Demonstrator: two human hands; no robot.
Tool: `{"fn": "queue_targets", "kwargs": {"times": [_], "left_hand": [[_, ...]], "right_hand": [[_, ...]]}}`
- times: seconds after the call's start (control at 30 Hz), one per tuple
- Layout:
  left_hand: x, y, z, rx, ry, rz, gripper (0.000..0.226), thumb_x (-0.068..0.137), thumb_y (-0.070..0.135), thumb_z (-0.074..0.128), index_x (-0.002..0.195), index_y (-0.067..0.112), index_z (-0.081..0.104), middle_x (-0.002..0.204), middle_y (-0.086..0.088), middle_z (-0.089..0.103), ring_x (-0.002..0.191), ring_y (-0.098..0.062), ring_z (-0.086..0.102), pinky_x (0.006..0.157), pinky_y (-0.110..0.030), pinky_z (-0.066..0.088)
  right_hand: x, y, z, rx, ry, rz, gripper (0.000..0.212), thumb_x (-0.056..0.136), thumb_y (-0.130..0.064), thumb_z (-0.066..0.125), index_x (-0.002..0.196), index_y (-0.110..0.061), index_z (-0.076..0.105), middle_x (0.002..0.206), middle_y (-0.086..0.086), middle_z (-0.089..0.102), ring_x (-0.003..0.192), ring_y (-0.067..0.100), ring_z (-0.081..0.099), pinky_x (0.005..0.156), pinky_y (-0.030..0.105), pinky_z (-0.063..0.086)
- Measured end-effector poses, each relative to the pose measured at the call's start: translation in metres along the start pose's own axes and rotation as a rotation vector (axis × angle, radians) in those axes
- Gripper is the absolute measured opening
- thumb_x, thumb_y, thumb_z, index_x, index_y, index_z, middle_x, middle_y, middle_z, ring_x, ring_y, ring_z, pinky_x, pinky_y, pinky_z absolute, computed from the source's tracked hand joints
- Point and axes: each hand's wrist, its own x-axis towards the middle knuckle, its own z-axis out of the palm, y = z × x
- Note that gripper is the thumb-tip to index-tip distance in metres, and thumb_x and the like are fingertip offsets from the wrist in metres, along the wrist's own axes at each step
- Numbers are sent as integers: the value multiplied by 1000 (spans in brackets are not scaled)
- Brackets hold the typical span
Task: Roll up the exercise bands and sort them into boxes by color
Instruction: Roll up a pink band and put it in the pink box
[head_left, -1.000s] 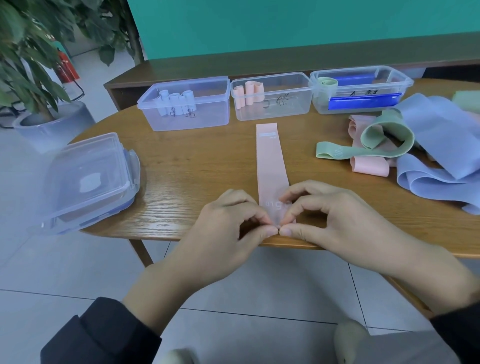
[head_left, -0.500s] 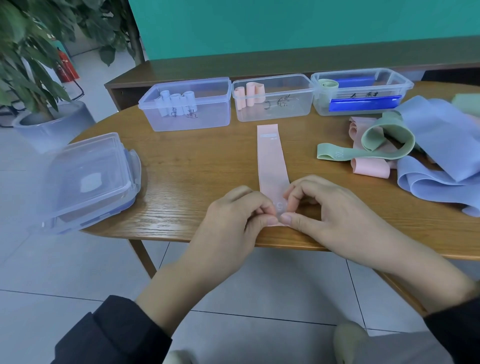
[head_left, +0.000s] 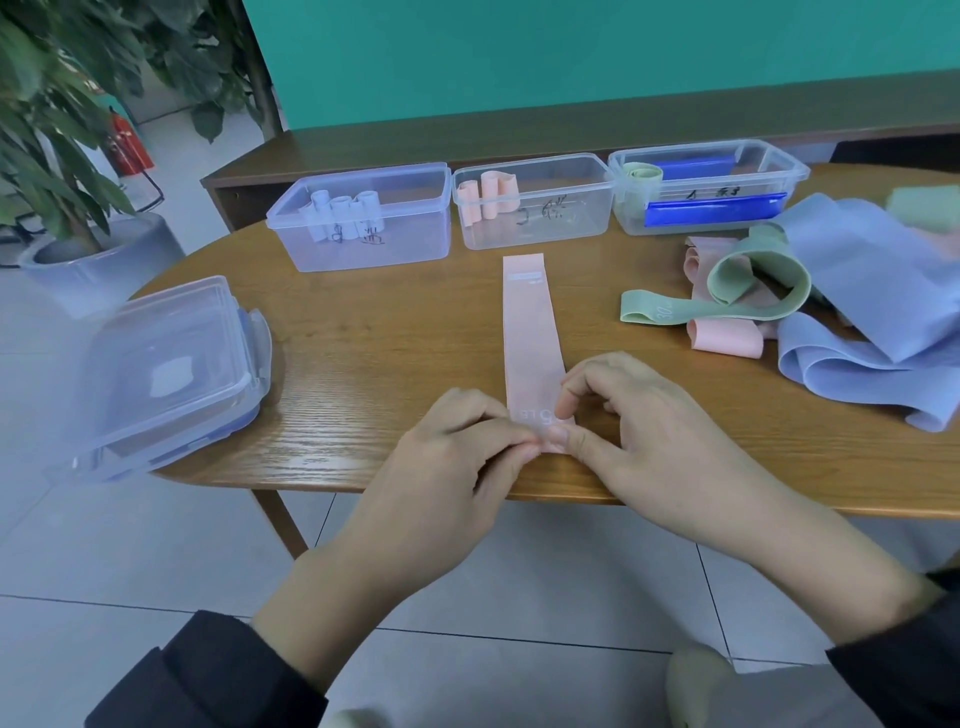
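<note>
L hand (head_left: 457, 457) & R hand (head_left: 631, 421) grip: both pinch pink band (head_left: 530, 332) near end on table (head_left: 389, 353)

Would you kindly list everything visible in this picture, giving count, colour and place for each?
pink band: one, flat, table centre
clear boxes: three, table's far edge; left holds pale blue rolls, middle pink rolls, right a green roll
loose bands: pile, blue, green, pink, table right
lidded box: one, clear, table's left edge
table: one, wooden
potted plant: one, green, floor far left
fire extinguisher: one, red, behind the plant
left hand: pinches the pink band's near end
right hand: pinches the same end
</note>
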Motion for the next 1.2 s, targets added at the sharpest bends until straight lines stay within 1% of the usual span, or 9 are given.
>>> {"fn": "queue_targets", "kwargs": {"times": [0.1, 0.23, 0.37, 0.47, 0.53, 0.67, 0.77, 1.0, 1.2], "left_hand": [[0, -1, 5, 78, 22, 32, 15, 98, 19, 64, 105, 14, 76, 96, 7, 59, 88, -2, 49, 83, -5, 35], [-3, 1, 6, 110, 36, 57, 27, 99, 23, 56, 113, 12, 76, 103, 4, 56, 90, 0, 46, 78, -8, 40], [-5, 2, 4, 129, -14, 68, 34, 100, 25, 51, 121, 9, 73, 113, 0, 57, 93, -17, 52, 79, -30, 49], [-5, 1, 3, 199, -48, 61, 37, 100, 26, 48, 125, 13, 72, 119, 0, 61, 96, -23, 53, 81, -41, 49], [-5, 1, 2, 236, -49, 64, 37, 99, 28, 47, 125, 18, 72, 122, 1, 63, 97, -25, 54, 80, -45, 49], [-6, 2, 2, 279, -31, 81, 36, 99, 29, 47, 122, 20, 72, 122, 3, 64, 97, -24, 55, 78, -45, 48], [-7, 2, 3, 307, -15, 80, 36, 99, 31, 46, 122, 20, 72, 122, 3, 64, 98, -23, 55, 79, -45, 47], [-8, 3, 4, 369, -70, 24, 42, 99, 34, 44, 132, 18, 66, 131, 5, 61, 107, -23, 54, 82, -44, 45], [-6, 8, 1, 381, -165, -95, 52, 100, 41, 34, 139, 16, 60, 144, 4, 53, 120, -24, 49, 92, -43, 44]], "right_hand": [[0, -1, 2, -12, 45, 13, 7, 96, -37, 61, 96, -32, 57, 108, -14, 53, 105, 5, 49, 96, 31, 46], [2, -3, 5, -35, 99, 13, 6, 95, -33, 61, 95, -29, 57, 106, -12, 53, 101, 8, 50, 91, 34, 49], [3, -2, 7, -57, 133, 25, 9, 95, -33, 63, 96, -24, 59, 107, -8, 55, 96, 8, 51, 87, 32, 50], [-1, -2, 9, -89, 190, -14, 11, 94, -31, 63, 95, -21, 59, 104, -5, 56, 92, 11, 53, 83, 32, 51], [-4, -2, 12, -140, 250, -90, 10, 93, -29, 61, 92, -18, 59, 100, -3, 57, 89, 16, 56, 79, 36, 53], [-14, 1, 15, -214, 310, -286, 6, 98, -18, 64, 93, -14, 65, 98, -3, 64, 90, 21, 60, 78, 40, 53], [-21, 3, 17, -278, 295, -386, 15, 98, -23, 62, 100, -14, 74, 102, -4, 70, 98, 22, 63, 80, 41, 54], [-27, 0, 18, -421, 291, -335, 27, 97, -30, 57, 112, -18, 75, 112, -9, 72, 111, 24, 61, 78, 42, 52], [-22, 2, 20, -486, 240, -265, 40, 100, -36, 45, 123, -17, 72, 126, -8, 69, 119, 24, 59, 81, 43, 55]]}}
